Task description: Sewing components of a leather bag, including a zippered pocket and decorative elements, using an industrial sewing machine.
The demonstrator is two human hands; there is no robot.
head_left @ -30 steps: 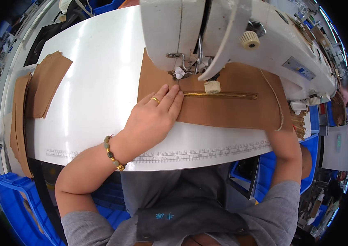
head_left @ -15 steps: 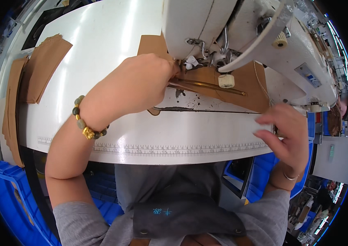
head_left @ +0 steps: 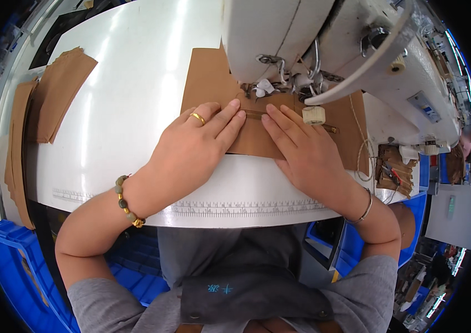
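Note:
A brown panel [head_left: 205,72], perhaps leather or fabric, lies flat beneath the head of a white sewing machine [head_left: 269,33]. Along its middle runs a brass-coloured zipper [head_left: 254,114], partly covered by my fingers. My left hand [head_left: 194,139] rests with outstretched fingers on the panel, left of the zipper's visible stretch. From the other side my right hand [head_left: 305,150] presses flat on the panel, its fingertips at the zipper near a cream knurled knob [head_left: 314,115]. Neither hand grips anything. The needle area is partly hidden among the machine's metal parts.
Stacked brown pieces [head_left: 63,94] lie at the table's left, with more [head_left: 19,150] along its edge. Smaller brown pieces [head_left: 394,161] with a snipping tool sit at the right. A printed ruler [head_left: 235,210] follows the front edge. Blue crates [head_left: 8,244] stand below.
My left hand has let go of the panel's edge and flattened onto it. My right hand has moved left from beside the table's right end onto the panel, which now lies spread out.

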